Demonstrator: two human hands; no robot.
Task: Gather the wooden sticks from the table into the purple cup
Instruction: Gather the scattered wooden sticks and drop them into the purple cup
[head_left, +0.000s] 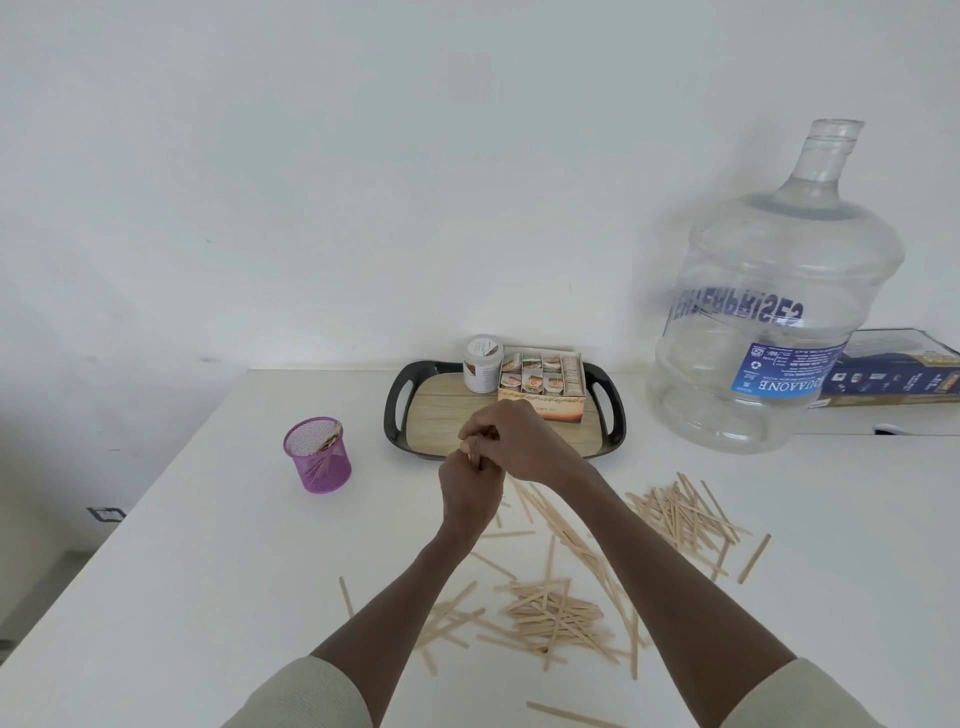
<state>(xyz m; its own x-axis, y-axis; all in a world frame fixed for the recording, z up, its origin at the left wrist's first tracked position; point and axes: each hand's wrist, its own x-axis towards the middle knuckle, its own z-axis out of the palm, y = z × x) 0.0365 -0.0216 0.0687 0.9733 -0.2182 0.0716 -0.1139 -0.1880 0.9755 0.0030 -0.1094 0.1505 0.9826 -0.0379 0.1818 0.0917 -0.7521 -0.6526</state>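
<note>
White counter (218, 545). One purple cup (318, 456), mesh, upright at 9 o'clock of the hands, well apart from them; a few wooden sticks stand tilted inside it.

Left hand (469, 496) and right hand (511, 441) touch above the counter, both clenched around a thin stick bundle (472, 457); only its tip shows, count unreadable.

Loose wooden sticks (556, 613) lie scattered at 4 to 6 o'clock of the hands in two rough heaps plus strays; too many and too overlapped to count.

One black-rimmed tray (397, 410) at 12 o'clock holds one white jar (482, 364) and one carton of small packets (543, 384); print too small to read.

One clear water jug (769, 312) at 2 o'clock: "ENTERPRISES" seen reversed through the wall, blue label partly reading "AQUAONE", upside down. One dark blue box (898, 374) behind it.
</note>
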